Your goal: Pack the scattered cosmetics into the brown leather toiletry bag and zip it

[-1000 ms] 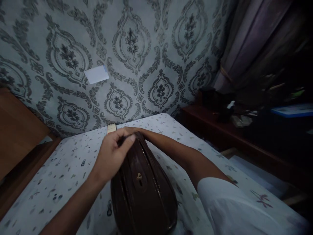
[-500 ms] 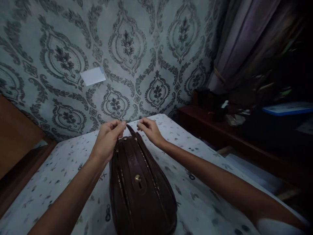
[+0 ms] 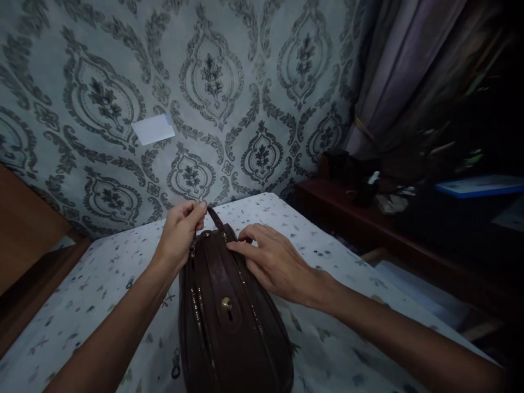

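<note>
A dark brown handbag (image 3: 235,355) lies on the patterned white sheet, its far end toward the wall. Two zips run along its top, either side of a strap flap with a round gold stud (image 3: 226,304). My left hand (image 3: 180,229) is closed on the bag's handle (image 3: 214,217) at the far end and keeps it raised. My right hand (image 3: 278,262) rests over the bag's right side, with the index finger stretched toward the far end of the right zip (image 3: 241,270). Its other fingers are bent and apart, and I see nothing held in them.
Patterned wallpaper (image 3: 210,82) with a white card (image 3: 153,129) on it rises behind the sheet (image 3: 123,295). An orange-brown wooden panel (image 3: 28,229) stands at left. On the right are a dark red ledge (image 3: 327,194) with small items, a blue-edged object (image 3: 478,186) and a tied curtain (image 3: 380,98).
My right hand has come back from beside the handle, nearer to me, to the right zip, and its index finger has straightened. My left hand keeps the handle.
</note>
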